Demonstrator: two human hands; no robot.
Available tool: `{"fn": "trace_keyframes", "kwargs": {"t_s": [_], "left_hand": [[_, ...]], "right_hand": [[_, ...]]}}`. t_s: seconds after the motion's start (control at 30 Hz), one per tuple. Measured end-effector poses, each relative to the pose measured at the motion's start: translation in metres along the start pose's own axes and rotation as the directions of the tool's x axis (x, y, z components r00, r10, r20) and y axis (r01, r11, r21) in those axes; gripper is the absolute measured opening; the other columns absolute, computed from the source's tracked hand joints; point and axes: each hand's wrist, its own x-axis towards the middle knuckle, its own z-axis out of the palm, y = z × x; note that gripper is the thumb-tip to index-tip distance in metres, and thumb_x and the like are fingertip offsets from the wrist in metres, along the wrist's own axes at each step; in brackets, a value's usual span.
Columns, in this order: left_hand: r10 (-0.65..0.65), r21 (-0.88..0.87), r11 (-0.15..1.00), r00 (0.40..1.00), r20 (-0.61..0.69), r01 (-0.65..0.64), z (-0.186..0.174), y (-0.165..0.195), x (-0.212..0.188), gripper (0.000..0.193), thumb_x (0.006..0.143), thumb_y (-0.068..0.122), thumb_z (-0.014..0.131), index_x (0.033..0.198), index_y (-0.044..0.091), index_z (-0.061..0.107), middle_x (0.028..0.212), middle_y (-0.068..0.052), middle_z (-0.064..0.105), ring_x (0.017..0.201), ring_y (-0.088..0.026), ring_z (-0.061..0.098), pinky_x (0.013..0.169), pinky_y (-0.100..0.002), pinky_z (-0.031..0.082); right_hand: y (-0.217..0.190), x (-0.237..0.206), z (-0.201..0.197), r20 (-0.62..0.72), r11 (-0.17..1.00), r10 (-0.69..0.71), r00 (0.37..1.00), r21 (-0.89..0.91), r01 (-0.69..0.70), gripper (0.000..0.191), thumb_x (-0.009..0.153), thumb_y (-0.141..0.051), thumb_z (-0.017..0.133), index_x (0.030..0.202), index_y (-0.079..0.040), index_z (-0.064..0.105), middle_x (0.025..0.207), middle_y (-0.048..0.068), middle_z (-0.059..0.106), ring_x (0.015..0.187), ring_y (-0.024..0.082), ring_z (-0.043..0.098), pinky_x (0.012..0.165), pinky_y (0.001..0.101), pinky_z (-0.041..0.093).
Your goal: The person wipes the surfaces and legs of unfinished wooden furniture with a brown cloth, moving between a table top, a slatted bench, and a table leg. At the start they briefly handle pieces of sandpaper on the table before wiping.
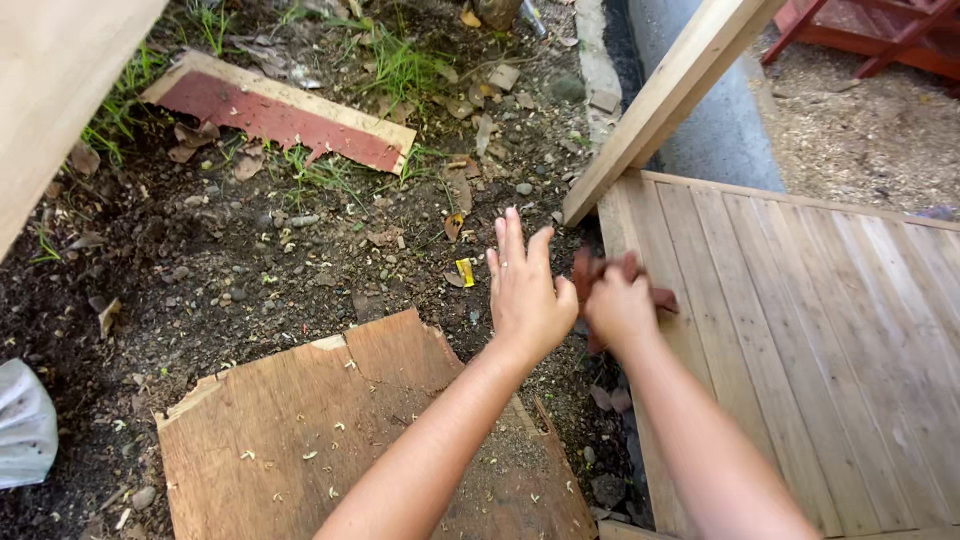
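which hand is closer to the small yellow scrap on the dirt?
Left. The left hand, fingers spread, hovers just right of the yellow scrap. The right hand, clutching a reddish-brown piece, sits farther right, by the slatted wooden panel.

Soft even daylight, faint shadows, hands slightly motion-blurred.

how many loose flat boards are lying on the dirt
2. A red-painted board lies near the grass at upper left. A broken brown board lies at the bottom, under the left hand. More may lie outside the view.
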Motion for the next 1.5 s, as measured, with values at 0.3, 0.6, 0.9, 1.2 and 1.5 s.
{"fn": "trace_keyframes", "kwargs": {"t_s": [0.3, 0.6, 0.9, 1.2, 1.5], "left_hand": [[0.052, 0.037, 0.998, 0.997, 0.053, -0.054, -0.009, 0.026, -0.020, 0.065, 0.078, 0.010, 0.064, 0.141, 0.000, 0.049, 0.163, -0.033, 0.018, 0.154, -0.047, 0.013, 0.123, -0.059, 0.013], [0.037, 0.042, 0.998, 0.991, 0.127, -0.043, -0.012, 0.049, -0.030, 0.064, 0.075, 0.005, 0.061, 0.138, 0.002, 0.052, 0.162, -0.032, 0.021, 0.154, -0.045, 0.017, 0.123, -0.058, 0.015], [-0.024, 0.162, 0.983, 0.822, 0.569, -0.084, -0.026, 0.067, -0.056, 0.074, 0.069, -0.004, 0.065, 0.140, 0.013, 0.049, 0.166, -0.027, 0.009, 0.157, -0.041, 0.006, 0.126, -0.053, 0.012], [0.178, -0.343, 0.847, 0.393, 0.902, 0.406, -0.057, 0.085, -0.080, 0.140, 0.048, 0.030, 0.096, 0.157, 0.019, 0.009, 0.158, -0.023, 0.045, 0.142, -0.036, 0.047, 0.118, -0.047, 0.035], [0.044, -0.786, 0.534, 0.919, 0.393, 0.310, -0.045, 0.136, -0.071, 0.107, 0.069, 0.030, 0.091, 0.151, 0.009, 0.025, 0.147, -0.014, 0.048, 0.135, -0.026, 0.052, 0.113, -0.043, 0.044]], "right_hand": [[-0.032, -0.062, -0.045, 0.750, 0.925, -0.211, 0.626, 0.360, -0.120, 0.063, 0.083, -0.063, 0.077, 0.115, -0.009, 0.075, 0.126, 0.010, 0.073, 0.118, 0.029, 0.069, 0.095, 0.0481, 0.051], [-0.007, -0.105, -0.022, 0.229, 0.931, 0.242, 0.943, 0.219, -0.292, 0.019, 0.089, -0.024, 0.062, 0.095, -0.019, 0.079, 0.118, 0.002, 0.063, 0.119, 0.035, 0.055, 0.070, 0.0467, 0.061], [-0.046, -0.179, -0.041, 0.730, 0.958, -0.209, 0.651, 0.288, -0.015, 0.030, 0.094, -0.023, 0.068, 0.119, -0.010, 0.073, 0.125, 0.011, 0.071, 0.115, 0.037, 0.069, 0.084, 0.0572, 0.057], [0.038, -0.181, -0.123, 0.307, 0.288, 0.425, 0.851, 0.846, -0.449, 0.057, 0.076, -0.013, 0.079, 0.128, -0.018, 0.056, 0.127, 0.013, 0.058, 0.109, 0.032, 0.067, 0.091, 0.0447, 0.056], [0.023, -0.224, -0.128, -0.001, -0.423, 0.409, 0.912, 0.886, 0.191, 0.073, 0.105, -0.034, 0.049, 0.162, -0.003, 0.014, 0.172, 0.017, 0.021, 0.160, 0.028, 0.016, 0.125, 0.0387, 0.015]]}}
